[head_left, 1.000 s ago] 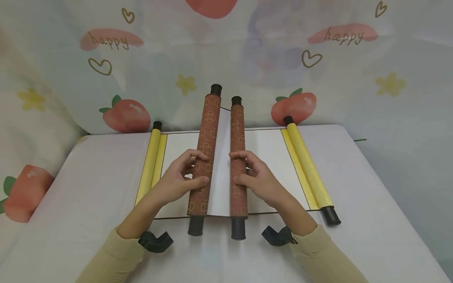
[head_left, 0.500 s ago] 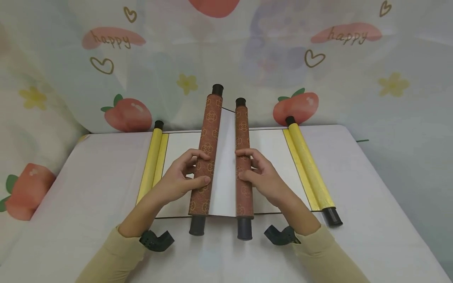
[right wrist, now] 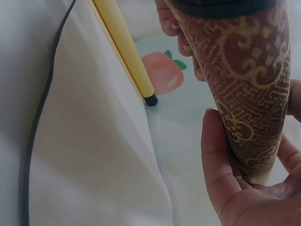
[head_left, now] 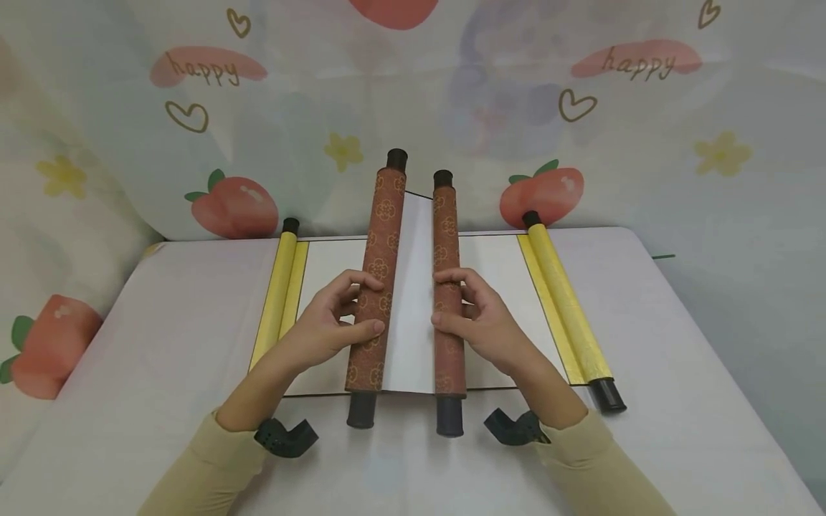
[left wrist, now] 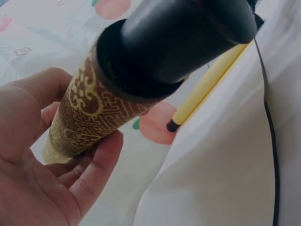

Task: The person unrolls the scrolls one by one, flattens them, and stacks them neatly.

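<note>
A bench [head_left: 684,373] with a pale surface and rounded far corners is seen. Across its far half a white sheet [head_left: 493,254] is spread flat, edged by a thin dark line along its near and far sides, its middle partly hidden. It is bordered at each end by a yellow band, beside which a left yellow roll [head_left: 274,301] and a right yellow roll [head_left: 571,308] are laid, slanted apart toward the near side. Both are capped in black at the far end; a black near cap [head_left: 607,395] is shown only on the right.
</note>
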Tool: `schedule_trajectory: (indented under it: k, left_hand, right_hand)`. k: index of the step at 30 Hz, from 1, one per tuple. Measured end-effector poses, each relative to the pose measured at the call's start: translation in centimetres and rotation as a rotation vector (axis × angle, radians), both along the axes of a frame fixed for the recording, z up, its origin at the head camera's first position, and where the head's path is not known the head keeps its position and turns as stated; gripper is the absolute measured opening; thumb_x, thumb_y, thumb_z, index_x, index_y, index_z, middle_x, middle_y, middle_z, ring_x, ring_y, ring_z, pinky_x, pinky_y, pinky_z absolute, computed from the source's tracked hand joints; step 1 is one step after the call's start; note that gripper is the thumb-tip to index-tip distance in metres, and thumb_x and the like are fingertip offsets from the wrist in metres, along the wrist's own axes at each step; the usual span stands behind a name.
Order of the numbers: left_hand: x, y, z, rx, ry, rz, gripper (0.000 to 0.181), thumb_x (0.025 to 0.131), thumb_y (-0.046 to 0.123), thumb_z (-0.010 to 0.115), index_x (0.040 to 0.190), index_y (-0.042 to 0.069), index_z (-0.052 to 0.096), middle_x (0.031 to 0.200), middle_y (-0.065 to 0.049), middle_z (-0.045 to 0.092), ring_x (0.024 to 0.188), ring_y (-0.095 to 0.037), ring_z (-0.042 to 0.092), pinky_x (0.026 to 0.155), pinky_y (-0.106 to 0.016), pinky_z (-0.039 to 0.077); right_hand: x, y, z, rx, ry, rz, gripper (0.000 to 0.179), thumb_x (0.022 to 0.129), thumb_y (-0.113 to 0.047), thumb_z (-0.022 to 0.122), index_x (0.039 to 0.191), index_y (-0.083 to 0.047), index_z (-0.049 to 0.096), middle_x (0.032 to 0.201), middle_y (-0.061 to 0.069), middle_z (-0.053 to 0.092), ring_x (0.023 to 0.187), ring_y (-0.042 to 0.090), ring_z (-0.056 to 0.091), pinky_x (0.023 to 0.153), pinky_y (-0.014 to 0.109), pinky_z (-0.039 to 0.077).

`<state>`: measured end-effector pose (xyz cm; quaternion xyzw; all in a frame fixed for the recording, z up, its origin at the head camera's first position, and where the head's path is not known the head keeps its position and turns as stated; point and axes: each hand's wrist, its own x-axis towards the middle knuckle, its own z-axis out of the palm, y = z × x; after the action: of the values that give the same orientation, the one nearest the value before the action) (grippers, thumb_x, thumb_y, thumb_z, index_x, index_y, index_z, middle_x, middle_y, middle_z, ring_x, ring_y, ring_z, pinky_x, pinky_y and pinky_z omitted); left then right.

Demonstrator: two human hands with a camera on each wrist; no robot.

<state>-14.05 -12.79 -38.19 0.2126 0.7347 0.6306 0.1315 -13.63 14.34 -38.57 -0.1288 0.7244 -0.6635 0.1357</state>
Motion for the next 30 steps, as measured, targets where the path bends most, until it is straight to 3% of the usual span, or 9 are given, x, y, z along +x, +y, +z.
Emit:
schedule_trajectory:
  k: [7, 30]
  left_hand:
    - [0.0, -0.2, 0.0, 0.003, -0.02, 0.009, 0.046, 0.089, 0.008, 0.073, 0.127, 0.02, 0.051, 0.123, -0.013, 0.059, 0.102, -0.03, 0.062, 0.071, -0.04, 0.058]
    - [-0.1, -0.3, 0.2, -0.013, -0.001, 0.007, 0.045, 0.09, 0.008, 0.073, 0.129, 0.018, 0.05, 0.125, -0.015, 0.058, 0.105, -0.03, 0.061, 0.074, -0.04, 0.058]
  right_hand:
    - [0.0, 0.5, 0.5, -0.014, 0.015, -0.006, 0.053, 0.091, -0.002, 0.062, 0.14, -0.014, 0.046, 0.135, 0.018, 0.047, 0.104, 0.031, 0.059, 0.079, 0.037, 0.055]
    - [-0.3, 1.3, 0.5, 0.074, 0.081, -0.024, 0.052, 0.088, -0.006, 0.072, 0.136, -0.012, 0.052, 0.134, 0.013, 0.051, 0.102, 0.03, 0.06, 0.076, 0.035, 0.056]
